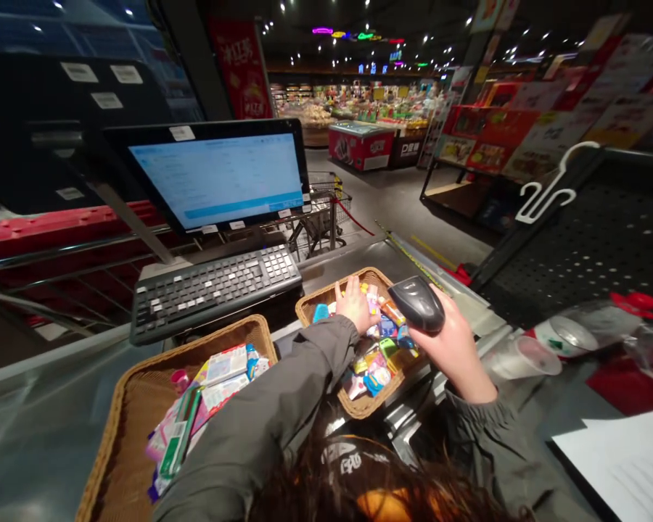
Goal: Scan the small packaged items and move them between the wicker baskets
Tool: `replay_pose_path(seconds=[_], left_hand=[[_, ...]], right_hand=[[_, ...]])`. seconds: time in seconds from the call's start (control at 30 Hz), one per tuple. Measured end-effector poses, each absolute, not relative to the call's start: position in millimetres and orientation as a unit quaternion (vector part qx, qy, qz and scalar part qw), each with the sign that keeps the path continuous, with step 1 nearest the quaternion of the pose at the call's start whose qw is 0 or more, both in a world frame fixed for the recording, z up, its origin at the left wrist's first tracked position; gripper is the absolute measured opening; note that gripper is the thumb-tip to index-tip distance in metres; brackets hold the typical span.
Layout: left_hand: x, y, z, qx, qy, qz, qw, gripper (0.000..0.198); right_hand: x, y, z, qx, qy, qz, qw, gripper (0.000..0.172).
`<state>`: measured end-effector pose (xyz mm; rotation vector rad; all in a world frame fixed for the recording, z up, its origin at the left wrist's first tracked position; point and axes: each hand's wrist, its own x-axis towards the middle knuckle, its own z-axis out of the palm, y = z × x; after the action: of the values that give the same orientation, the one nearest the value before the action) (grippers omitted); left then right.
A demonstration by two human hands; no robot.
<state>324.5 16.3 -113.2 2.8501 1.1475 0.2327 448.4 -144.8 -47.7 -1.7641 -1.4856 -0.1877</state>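
Observation:
My right hand [451, 348] grips a black handheld barcode scanner [418, 304] above the right side of a small wicker basket [305, 310]. The scanner's head points forward and left. In that basket lie several small packaged goods [378, 373] in bright colours, too jumbled to name singly. My left hand [355, 304] reaches over the goods near the far side, its fingers stretched out and apart. Whether its fingertips touch a package is hard to see. Below my left forearm, a larger wicker basket [112, 413] holds flat packets and a long green box [181, 433].
A keyboard [218, 286] and a lit monitor [218, 174] stand at the left. On the right are a plastic cup [525, 357], a tin [566, 341], paper sheets [620, 464] and a white hanger [549, 188]. A shopping cart [321, 210] stands beyond the counter.

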Motion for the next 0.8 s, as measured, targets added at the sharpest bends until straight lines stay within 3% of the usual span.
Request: replay_pose_path(seconds=[0.1,0.43,0.67,0.8], left_hand=[[346.3,21.2,-131.4,0.929,0.364,0.065,0.019,0.087],[361.7,41.5,-151.8,0.929,0.366,0.056,0.022,0.057],[327.2,58.6,-93.6,0.928,0.357,0.055,0.087,0.04],[278.6,63.7,-42.8,0.942,0.297,0.149,0.057,0.025]], right_hand=[[457.0,-140.4,-51.9,-0.707,-0.578,-0.067,0.401,0.059],[472.5,-128.0,-64.5,-0.72,-0.563,-0.047,0.402,0.058],[467.2,-122.7,-65.3,-0.722,-0.555,-0.041,0.41,0.06],[451.8,-114.7,-57.6,-0.695,-0.586,-0.049,0.413,0.057]])
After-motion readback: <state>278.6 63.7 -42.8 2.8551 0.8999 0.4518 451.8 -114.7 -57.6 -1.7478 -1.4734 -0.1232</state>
